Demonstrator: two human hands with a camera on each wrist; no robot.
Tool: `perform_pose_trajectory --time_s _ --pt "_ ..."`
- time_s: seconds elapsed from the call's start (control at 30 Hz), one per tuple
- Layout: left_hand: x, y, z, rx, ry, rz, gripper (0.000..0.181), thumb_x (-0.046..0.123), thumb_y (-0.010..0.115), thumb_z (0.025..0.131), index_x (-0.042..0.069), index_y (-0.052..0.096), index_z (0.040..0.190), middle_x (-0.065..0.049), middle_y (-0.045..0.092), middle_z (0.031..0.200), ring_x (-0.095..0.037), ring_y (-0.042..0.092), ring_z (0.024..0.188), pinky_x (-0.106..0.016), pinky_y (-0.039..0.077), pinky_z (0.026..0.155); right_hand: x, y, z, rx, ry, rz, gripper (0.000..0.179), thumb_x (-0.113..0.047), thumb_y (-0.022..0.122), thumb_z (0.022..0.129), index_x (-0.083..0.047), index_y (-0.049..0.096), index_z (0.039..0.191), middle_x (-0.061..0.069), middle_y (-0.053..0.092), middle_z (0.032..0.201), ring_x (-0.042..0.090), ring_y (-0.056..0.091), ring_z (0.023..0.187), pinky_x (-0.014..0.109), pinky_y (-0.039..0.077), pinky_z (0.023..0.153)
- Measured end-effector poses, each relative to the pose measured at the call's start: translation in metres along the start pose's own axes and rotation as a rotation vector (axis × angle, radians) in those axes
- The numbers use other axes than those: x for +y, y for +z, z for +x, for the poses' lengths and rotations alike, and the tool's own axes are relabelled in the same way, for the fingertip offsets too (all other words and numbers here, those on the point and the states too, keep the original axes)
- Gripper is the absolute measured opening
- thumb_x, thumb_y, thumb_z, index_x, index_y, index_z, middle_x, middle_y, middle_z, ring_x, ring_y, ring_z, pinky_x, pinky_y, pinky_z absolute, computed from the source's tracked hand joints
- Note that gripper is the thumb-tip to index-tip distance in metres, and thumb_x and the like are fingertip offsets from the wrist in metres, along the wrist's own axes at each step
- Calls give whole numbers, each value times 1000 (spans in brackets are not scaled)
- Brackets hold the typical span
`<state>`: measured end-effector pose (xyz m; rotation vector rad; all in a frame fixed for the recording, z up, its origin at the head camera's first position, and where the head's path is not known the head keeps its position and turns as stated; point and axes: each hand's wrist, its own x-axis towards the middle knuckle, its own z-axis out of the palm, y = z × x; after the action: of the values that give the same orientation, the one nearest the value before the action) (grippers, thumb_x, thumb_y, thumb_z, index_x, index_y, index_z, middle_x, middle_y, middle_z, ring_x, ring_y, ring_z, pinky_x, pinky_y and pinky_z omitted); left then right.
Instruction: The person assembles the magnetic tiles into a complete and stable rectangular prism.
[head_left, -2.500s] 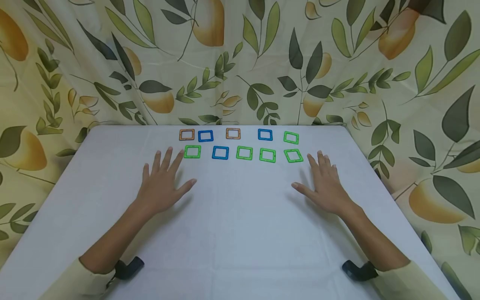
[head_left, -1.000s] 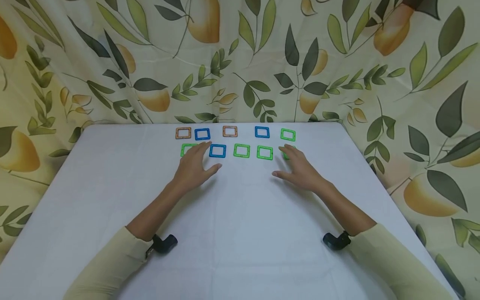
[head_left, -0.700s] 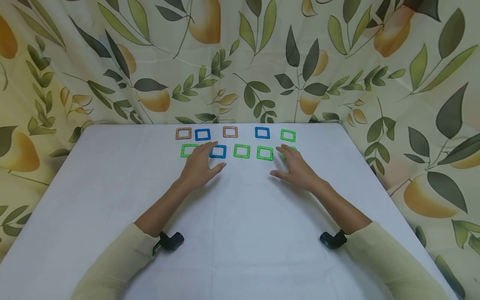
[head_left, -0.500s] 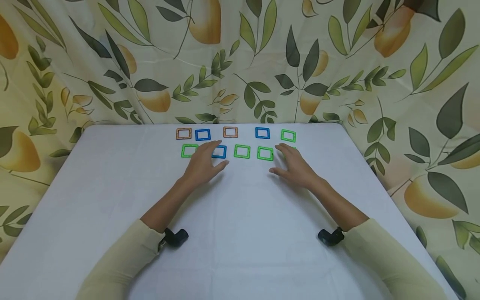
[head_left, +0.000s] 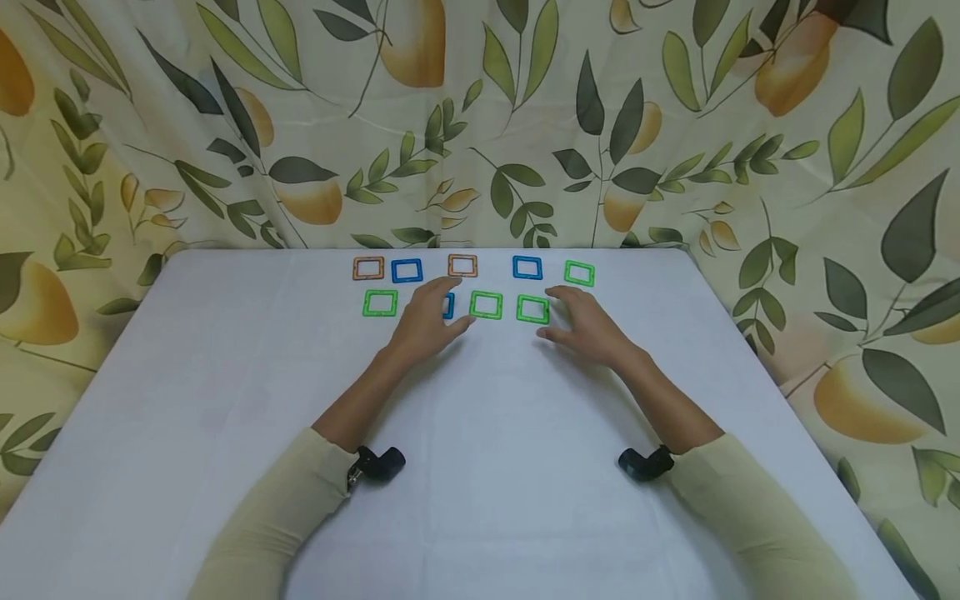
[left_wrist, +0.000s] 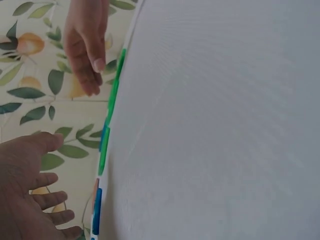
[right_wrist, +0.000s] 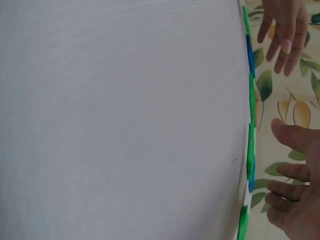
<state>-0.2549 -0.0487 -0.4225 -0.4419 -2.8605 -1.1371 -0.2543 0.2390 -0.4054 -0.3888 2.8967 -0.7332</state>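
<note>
Frame-shaped magnetic tiles lie flat in two rows near the table's far edge. In the head view my left hand (head_left: 423,325) hovers, fingers extended and thumb apart, partly hiding a blue tile (head_left: 452,306) in the front row. A green tile (head_left: 487,293) lies just past its thumb. My right hand (head_left: 588,325), thumb likewise spread, is beside another green tile (head_left: 533,321); the front row's rightmost tile is hidden behind it. Neither hand holds anything. Both wrist views show the palms facing each other, above the tiles' level.
In the back row are an orange tile (head_left: 368,277), a blue tile (head_left: 407,280), a second orange tile (head_left: 462,257), another blue tile (head_left: 527,277) and a green tile (head_left: 580,283). A white cloth (head_left: 480,467) covers the table; a leaf-patterned curtain (head_left: 480,200) hangs behind it.
Both hands have moved inward from wide apart; the left has passed over the front-left green tile towards the middle, the right has shifted left. The tiles have stayed in place.
</note>
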Motion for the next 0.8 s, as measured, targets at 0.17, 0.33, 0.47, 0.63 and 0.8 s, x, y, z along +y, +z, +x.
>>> perform_pose_trajectory --time_s 0.17,0.33,0.47,0.63,0.8 --pt "4 6 8 4 29 -31 69 29 78 97 10 48 157 -9 43 163 -30 32 153 -46 29 123 1 -2 6 -1 2 27 77 -29 78 98 -3 40 160 20 34 166 39 22 156 56 19 124" --pt "9 13 15 3 42 -45 69 29 76 98 11 47 158 -9 44 162 -31 33 152 -46 29 123 0 -4 11 10 8 56 75 -28 79 97 -3 42 158 20 38 164 39 25 155 57 21 124" --pt "13 16 19 4 45 -35 69 31 75 99 12 47 158 -10 44 162 -31 34 152 -48 30 122 0 -4 15 22 10 94 72 -28 79 97 -3 46 156 19 40 163 38 27 154 57 22 123" --pt "16 18 23 1 32 -44 70 32 75 99 12 46 159 -10 44 163 -31 34 152 -49 31 121 -2 -4 16 28 21 135 67 -27 79 97 -5 51 153 18 44 161 37 28 154 57 23 123" --pt "14 21 27 0 -6 -33 69 32 76 98 13 47 158 -10 44 163 -31 34 152 -49 32 121 -1 -2 20 17 26 137 66 -26 79 97 -4 52 153 18 44 161 38 29 154 57 23 123"
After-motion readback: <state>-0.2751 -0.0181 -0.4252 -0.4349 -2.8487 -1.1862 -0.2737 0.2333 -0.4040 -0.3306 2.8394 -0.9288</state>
